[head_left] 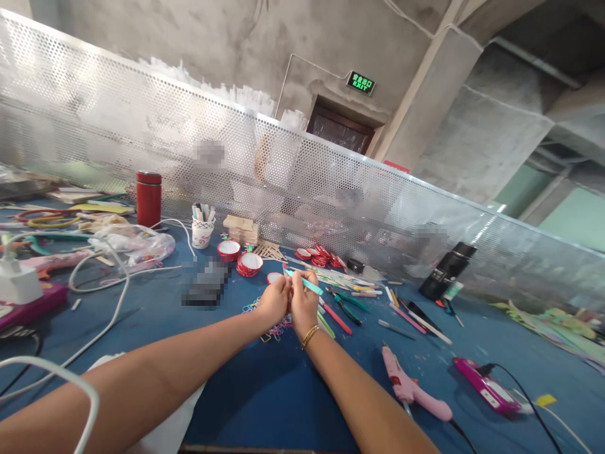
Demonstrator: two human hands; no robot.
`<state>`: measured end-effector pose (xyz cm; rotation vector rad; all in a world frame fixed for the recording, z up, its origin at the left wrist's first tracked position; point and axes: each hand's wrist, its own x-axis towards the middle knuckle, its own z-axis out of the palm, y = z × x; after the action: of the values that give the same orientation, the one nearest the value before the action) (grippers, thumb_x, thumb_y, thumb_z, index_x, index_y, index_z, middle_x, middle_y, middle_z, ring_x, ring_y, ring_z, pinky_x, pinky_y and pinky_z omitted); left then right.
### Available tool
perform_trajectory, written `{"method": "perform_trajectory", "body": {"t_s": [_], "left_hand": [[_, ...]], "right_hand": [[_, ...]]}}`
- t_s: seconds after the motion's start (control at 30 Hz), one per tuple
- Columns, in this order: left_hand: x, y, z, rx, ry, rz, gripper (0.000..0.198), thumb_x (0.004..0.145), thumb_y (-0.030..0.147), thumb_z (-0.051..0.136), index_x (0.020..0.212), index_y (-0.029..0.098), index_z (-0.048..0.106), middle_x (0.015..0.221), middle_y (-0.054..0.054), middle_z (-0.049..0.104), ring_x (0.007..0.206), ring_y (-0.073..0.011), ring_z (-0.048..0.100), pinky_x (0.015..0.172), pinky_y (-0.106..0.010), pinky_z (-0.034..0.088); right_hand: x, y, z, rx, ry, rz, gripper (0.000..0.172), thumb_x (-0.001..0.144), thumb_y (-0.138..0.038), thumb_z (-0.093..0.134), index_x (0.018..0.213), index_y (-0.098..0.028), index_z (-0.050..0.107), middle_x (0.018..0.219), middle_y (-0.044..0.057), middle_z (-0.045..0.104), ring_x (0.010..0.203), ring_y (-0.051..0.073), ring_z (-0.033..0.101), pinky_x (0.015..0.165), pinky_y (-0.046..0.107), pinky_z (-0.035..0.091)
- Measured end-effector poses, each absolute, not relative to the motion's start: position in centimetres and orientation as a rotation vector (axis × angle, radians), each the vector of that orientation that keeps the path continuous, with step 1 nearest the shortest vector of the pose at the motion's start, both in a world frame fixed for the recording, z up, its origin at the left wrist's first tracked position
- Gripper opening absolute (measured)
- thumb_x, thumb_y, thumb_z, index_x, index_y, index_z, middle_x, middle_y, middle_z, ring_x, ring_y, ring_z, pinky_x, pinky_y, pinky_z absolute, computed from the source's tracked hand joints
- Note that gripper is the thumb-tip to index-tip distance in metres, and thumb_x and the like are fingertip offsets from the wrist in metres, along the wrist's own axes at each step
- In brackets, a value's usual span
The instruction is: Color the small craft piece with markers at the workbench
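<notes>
My left hand (275, 300) and my right hand (304, 301) meet over the blue table (265, 384), fingers pinched together. Both hands close on a thin teal stick (308, 285) that pokes out to the right above my right hand. A gold bracelet (309, 336) circles my right wrist. Coloured paper clips (274, 329) lie just under my hands. Loose coloured sticks (336, 318) lie to the right of my right hand.
Pink glue gun (410, 388) and a magenta glue gun (484, 386) lie at right. Green-handled pliers (347, 304), red tape rolls (248, 263), a cup of pens (203, 228), a red flask (148, 198), a black bottle (447, 271) and white cables (101, 277) surround them. A perforated metal screen (302, 170) backs the table.
</notes>
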<state>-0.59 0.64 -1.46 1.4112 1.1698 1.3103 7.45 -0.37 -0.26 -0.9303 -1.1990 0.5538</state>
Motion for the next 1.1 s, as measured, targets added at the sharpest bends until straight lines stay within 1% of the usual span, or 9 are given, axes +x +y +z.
{"method": "perform_trajectory", "body": {"t_s": [0.13,0.33,0.53,0.63,0.73,0.87,1.0,1.1], "left_hand": [[-0.58,0.59,-1.48,1.409,1.147,1.318,0.030,0.083,0.046,0.051,0.070,0.019,0.048,0.053,0.004,0.047,0.048,-0.0093,0.041,0.046,-0.020,0.032],[-0.41,0.56,-1.58,1.386,1.114,1.304,0.029,0.085,0.045,0.048,0.072,0.019,0.048,0.050,0.005,0.044,0.043,-0.0083,0.039,0.043,-0.020,0.030],[-0.57,0.64,-1.52,1.404,1.143,1.315,0.029,0.084,0.046,0.050,0.072,0.019,0.049,0.053,0.005,0.047,0.045,-0.0087,0.042,0.045,-0.020,0.032],[-0.61,0.73,-1.61,1.406,1.133,1.327,0.029,0.083,0.045,0.050,0.071,0.019,0.049,0.052,0.005,0.047,0.044,-0.0086,0.042,0.044,-0.020,0.032],[-0.56,0.77,-1.70,1.388,1.107,1.320,0.028,0.083,0.045,0.051,0.071,0.019,0.049,0.051,0.005,0.046,0.042,-0.0081,0.041,0.043,-0.019,0.031],[-0.40,0.76,-1.65,1.347,1.057,1.311,0.028,0.084,0.045,0.052,0.073,0.019,0.050,0.048,0.006,0.045,0.038,-0.0076,0.039,0.041,-0.019,0.030],[-0.28,0.92,-1.68,1.311,1.037,1.307,0.029,0.084,0.046,0.051,0.074,0.019,0.051,0.046,0.007,0.044,0.037,-0.0071,0.039,0.040,-0.018,0.028],[-0.25,1.06,-1.73,1.305,1.030,1.304,0.028,0.085,0.045,0.050,0.074,0.019,0.051,0.044,0.006,0.044,0.037,-0.0074,0.040,0.040,-0.018,0.028]], "right_hand": [[7.44,-0.30,-0.23,-0.942,-1.199,0.552,0.026,0.084,-0.046,0.055,0.086,-0.020,0.052,0.079,0.001,0.062,0.074,0.016,0.061,0.071,0.028,0.049],[7.41,0.14,-0.54,-0.910,-1.108,0.628,0.029,0.083,-0.049,0.055,0.085,-0.020,0.050,0.074,0.000,0.064,0.066,0.015,0.062,0.064,0.026,0.049],[7.38,-0.17,-0.48,-0.898,-1.159,0.580,0.030,0.083,-0.050,0.054,0.086,-0.020,0.052,0.076,0.000,0.064,0.073,0.015,0.062,0.070,0.027,0.049],[7.36,-0.22,-0.41,-0.911,-1.168,0.585,0.028,0.083,-0.048,0.056,0.085,-0.020,0.052,0.076,0.000,0.063,0.073,0.015,0.062,0.070,0.027,0.049],[7.34,0.02,-0.53,-0.906,-1.122,0.624,0.028,0.083,-0.047,0.057,0.086,-0.020,0.051,0.075,0.000,0.063,0.069,0.015,0.062,0.066,0.026,0.050],[7.24,0.25,-0.58,-0.871,-1.033,0.705,0.029,0.081,-0.048,0.058,0.085,-0.021,0.049,0.068,-0.002,0.061,0.060,0.012,0.060,0.059,0.024,0.049],[7.16,0.04,-0.10,-0.835,-1.008,0.777,0.029,0.080,-0.046,0.060,0.085,-0.020,0.049,0.067,-0.002,0.062,0.061,0.013,0.062,0.058,0.023,0.049],[7.25,0.01,0.19,-0.860,-1.018,0.755,0.029,0.078,-0.045,0.062,0.083,-0.019,0.050,0.066,-0.002,0.062,0.060,0.013,0.061,0.057,0.023,0.049]]}}
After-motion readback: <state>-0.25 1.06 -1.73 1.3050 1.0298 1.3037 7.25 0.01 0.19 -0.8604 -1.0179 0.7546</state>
